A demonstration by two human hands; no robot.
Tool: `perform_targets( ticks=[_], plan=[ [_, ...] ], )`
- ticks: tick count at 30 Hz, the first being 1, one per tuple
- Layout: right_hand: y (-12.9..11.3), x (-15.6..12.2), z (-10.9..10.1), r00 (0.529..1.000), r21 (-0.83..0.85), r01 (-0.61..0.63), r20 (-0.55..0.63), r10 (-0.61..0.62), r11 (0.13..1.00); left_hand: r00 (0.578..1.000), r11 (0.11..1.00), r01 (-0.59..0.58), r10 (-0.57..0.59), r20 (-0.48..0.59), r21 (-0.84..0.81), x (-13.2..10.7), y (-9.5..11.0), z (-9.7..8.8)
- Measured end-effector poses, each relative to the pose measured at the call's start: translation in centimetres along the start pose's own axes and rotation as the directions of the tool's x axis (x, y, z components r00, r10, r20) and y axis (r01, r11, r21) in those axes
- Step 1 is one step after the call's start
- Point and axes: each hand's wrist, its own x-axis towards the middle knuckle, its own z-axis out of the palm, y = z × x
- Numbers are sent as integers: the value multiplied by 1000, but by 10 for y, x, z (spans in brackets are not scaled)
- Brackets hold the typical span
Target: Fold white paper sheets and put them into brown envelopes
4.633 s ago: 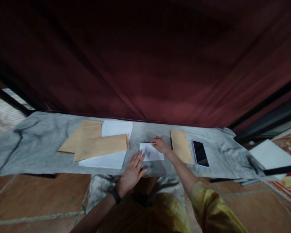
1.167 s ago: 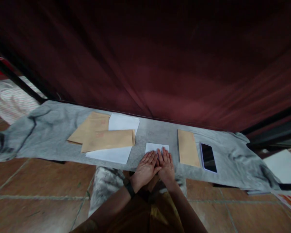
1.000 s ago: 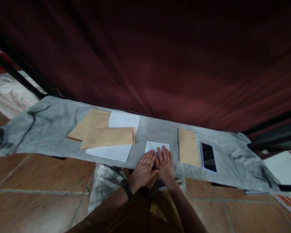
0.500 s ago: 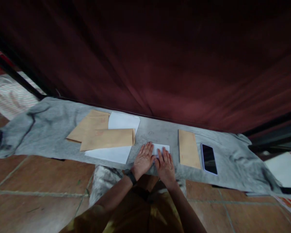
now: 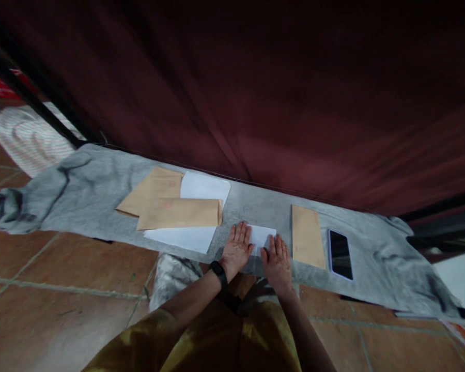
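Note:
A small folded white paper [image 5: 261,236] lies on the grey cloth [image 5: 101,186] spread over the floor. My left hand [image 5: 237,249], with a black watch on its wrist, lies flat and open on the paper's left edge. My right hand [image 5: 279,259] lies flat and open on its near right part. Both palms press down with the fingers stretched forward. Only the paper's far middle strip shows between and beyond the hands.
Two brown envelopes [image 5: 178,213] lie over a larger white sheet [image 5: 201,187] to the left. Another brown envelope [image 5: 307,236] and a dark phone [image 5: 340,253] lie to the right. A dark red curtain [image 5: 256,103] hangs behind. Brown floor tiles [image 5: 62,284] are in front.
Both hands lay side by side on the paper's near edge; they have since slid apart, the left hand to the paper's left side, the right hand toward its right.

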Motion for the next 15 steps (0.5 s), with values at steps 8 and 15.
perform_targets(
  ticks=[8,15],
  plan=[
    [-17,17,2,982,162,155,79,-169,975,1000,1000,-4,3,14,29,1,3,-5],
    [-21,14,6,985,87,144,88,-151,986,1000,1000,-14,14,-12,26,-1,-1,-7]
  ],
)
